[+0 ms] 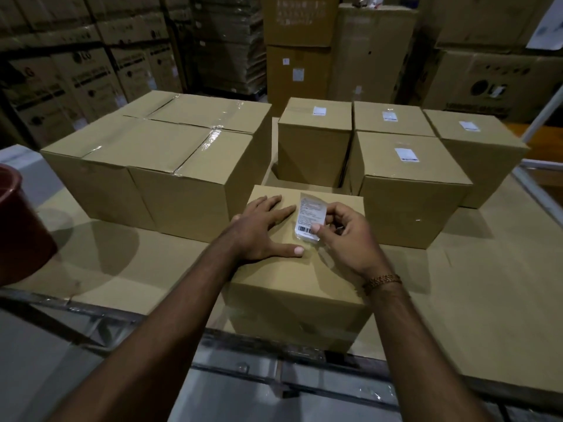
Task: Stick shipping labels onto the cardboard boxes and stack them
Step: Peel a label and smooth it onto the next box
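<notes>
A small cardboard box (292, 287) stands at the near edge of the table, right in front of me. My left hand (262, 228) lies flat on its top with the fingers spread. My right hand (344, 236) pinches a white shipping label (309, 216) with a barcode, held tilted just above the box top beside my left fingertips. Several labelled boxes (405, 190) stand behind on the right, each with a white label on top. Two large taped boxes (152, 166) without labels stand behind on the left.
The table is covered with flat cardboard sheeting (487, 300) and has a metal front rail (274, 370). A dark red bucket (18, 226) sits at the left edge. Tall stacks of printed cartons (91, 77) fill the background.
</notes>
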Available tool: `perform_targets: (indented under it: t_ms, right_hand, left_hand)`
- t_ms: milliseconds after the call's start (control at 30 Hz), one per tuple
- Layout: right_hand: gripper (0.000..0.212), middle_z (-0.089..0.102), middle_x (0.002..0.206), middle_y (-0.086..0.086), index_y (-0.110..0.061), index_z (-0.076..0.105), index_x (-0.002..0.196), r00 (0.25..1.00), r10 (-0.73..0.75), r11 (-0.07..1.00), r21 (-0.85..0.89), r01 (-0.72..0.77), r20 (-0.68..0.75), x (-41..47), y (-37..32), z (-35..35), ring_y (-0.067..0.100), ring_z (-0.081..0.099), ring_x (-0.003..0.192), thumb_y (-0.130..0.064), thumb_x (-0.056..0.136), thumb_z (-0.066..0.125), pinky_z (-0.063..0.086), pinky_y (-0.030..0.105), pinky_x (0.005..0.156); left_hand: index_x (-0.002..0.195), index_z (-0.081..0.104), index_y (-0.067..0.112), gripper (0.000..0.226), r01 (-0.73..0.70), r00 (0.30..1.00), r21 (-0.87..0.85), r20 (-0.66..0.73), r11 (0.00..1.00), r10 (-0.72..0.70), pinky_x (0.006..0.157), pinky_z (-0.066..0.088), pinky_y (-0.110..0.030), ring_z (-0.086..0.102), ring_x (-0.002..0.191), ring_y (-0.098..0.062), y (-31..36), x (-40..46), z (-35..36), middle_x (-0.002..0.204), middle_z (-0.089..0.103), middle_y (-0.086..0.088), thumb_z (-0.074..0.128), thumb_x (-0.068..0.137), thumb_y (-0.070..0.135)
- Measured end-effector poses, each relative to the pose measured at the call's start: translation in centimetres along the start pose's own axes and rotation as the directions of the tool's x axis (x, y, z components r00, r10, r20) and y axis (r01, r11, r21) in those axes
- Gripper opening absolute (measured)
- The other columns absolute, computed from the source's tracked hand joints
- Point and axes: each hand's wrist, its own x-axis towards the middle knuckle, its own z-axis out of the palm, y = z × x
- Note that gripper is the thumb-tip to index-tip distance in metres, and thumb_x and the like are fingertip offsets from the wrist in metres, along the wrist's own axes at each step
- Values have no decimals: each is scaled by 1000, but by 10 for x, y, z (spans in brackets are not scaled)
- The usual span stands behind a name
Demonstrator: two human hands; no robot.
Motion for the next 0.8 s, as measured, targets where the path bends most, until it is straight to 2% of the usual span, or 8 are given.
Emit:
perform_targets:
  t_ms: [100,167,233,367,433,567,700,800]
  right_hand:
    - [21,79,112,-1,-19,74,119,999,-2,1000,-14,1,-49,-1,-10,-1,19,75,108,-14,99,74,62,36,89]
    - [20,80,111,0,-21,75,116,994,-9,1000,26,12,-110,-5,-19,3,19,76,106,-10,99,73,62,40,92]
    - [23,81,110,-1,-22,75,115,988,-16,998,65,26,-154,-8,-31,17,17,76,105,-6,98,72,61,36,93]
    - [24,80,101,-8,-20,75,114,989,4,989,147,17,-146,-17,-63,79,-1,75,91,-2,100,66,54,10,74]
    - [22,79,100,-7,-16,74,113,992,5,984,180,18,-129,-18,-77,119,-7,72,81,-2,101,63,49,6,65]
    - [21,80,103,-5,-20,75,110,994,-21,973,227,45,-105,-16,-100,206,-2,74,87,-3,101,65,50,8,69]
    - [20,79,99,-10,-22,75,107,995,-61,966,246,78,-77,-13,-114,285,-5,71,86,-6,101,66,49,8,71]
    - [17,81,101,-7,-22,78,104,992,-106,968,219,118,-67,-10,-118,340,7,75,96,-8,100,69,57,22,83]
  left_hand:
    - [158,42,43,98,-12,992,-81,-127,997,2,122,27,-63,18,159,-17,4,-14,-3,172,26,11,74,73,80]
    - [148,56,37,77,-32,973,-122,-230,992,3,115,43,-57,41,147,-14,-2,-29,-5,160,47,11,75,81,70]
    - [141,62,36,63,-66,949,-169,-315,983,10,106,53,-47,55,131,-9,-13,-50,-7,148,57,12,74,86,64]
    - [145,59,37,59,-146,876,-297,-482,944,-16,93,55,-34,59,121,-6,-48,-100,-21,142,62,13,74,91,54]
    - [146,58,36,57,-175,848,-296,-530,939,-9,87,56,-30,62,115,-3,-73,-120,-35,138,64,15,70,93,55]
    - [143,61,35,46,-164,804,-299,-593,940,-48,80,55,-28,64,109,-3,-135,-160,-69,130,67,17,64,100,51]
    - [141,63,34,39,-107,732,-276,-672,955,-112,85,58,-36,64,105,-4,-198,-204,-100,123,69,17,63,103,45]
    - [139,65,33,38,-85,665,-267,-732,960,-145,86,58,-40,66,101,-7,-241,-236,-121,119,70,15,66,102,40]
